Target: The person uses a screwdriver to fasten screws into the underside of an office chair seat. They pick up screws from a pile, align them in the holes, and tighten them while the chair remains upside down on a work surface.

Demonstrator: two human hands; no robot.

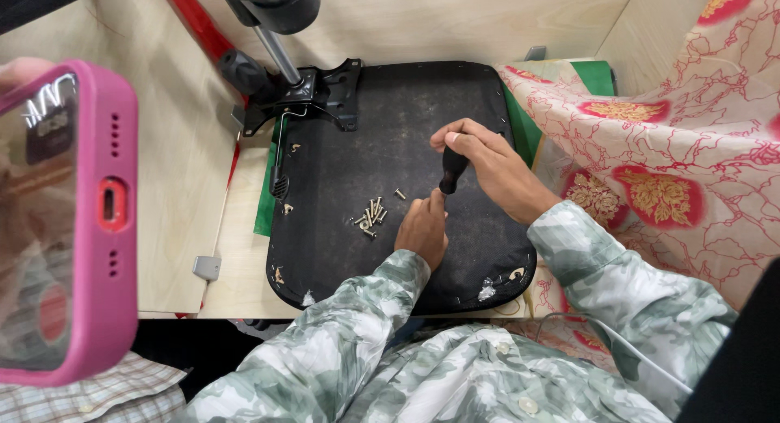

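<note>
- The right hand is closed around the black handle of a screwdriver, which stands nearly upright with its tip down on the underside of a black chair seat.
- The left hand rests on the seat just near of the tool, its thumb raised to touch the lower end of the handle; the other fingers are curled under, and I cannot tell whether they pinch a screw.
- The seat lies upside down on the pale wooden table, with a green sheet under its left and far-right edges.
- By my reading, the step in hand is driving or seating one screw into the seat base at its middle. That calls for holding the shaft plumb with the left hand while the right hand turns.
- One black metal tilt mechanism, with its gas post and a lever, lies at the far left corner of the seat.
- A loose pile of screws lies just left of the left hand. I count roughly eight, plus one apart at its far side; the exact number is hard to make out.
- One pink-cased phone is held up at the near left by another person.
- A red floral cloth is draped at the right.
</note>
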